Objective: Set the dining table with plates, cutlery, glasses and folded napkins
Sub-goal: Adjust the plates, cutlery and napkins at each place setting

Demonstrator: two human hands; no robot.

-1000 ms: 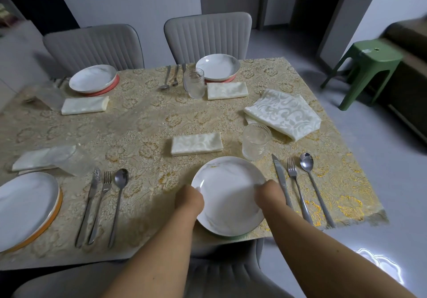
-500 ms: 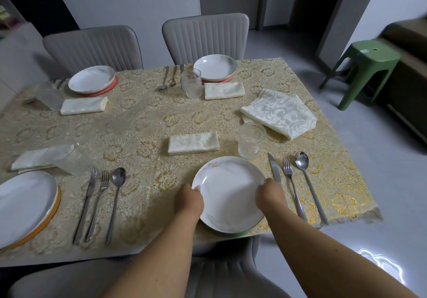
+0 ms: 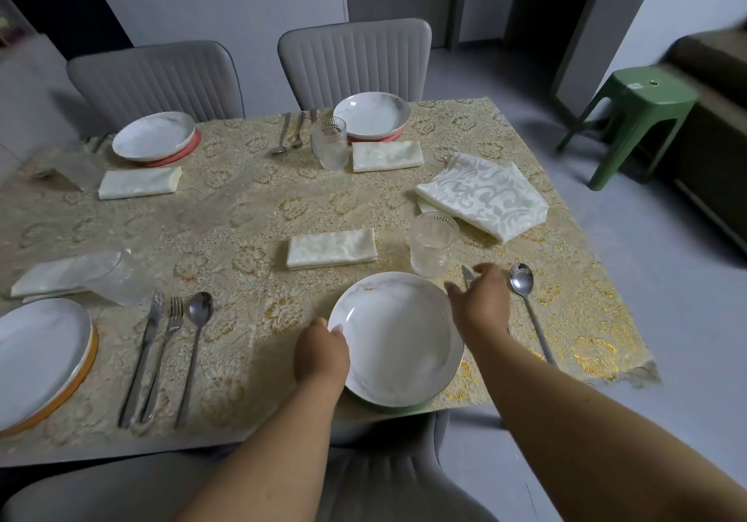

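Lifting off the white marbled ceramic plate (image 3: 398, 339) at the table's (image 3: 242, 214) near edge, the right hand (image 3: 479, 303) reaches open-fingered toward the cutlery — left hand (image 3: 321, 353) grips the rim; glazed, slippery, breakable.

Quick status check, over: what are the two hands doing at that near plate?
Left hand holds the near plate by its left rim. Right hand open over the knife and fork, near the glass. Nothing blocking, over.

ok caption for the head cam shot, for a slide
Left hand holds the near plate while the right hand reaches over the cutlery beside it.
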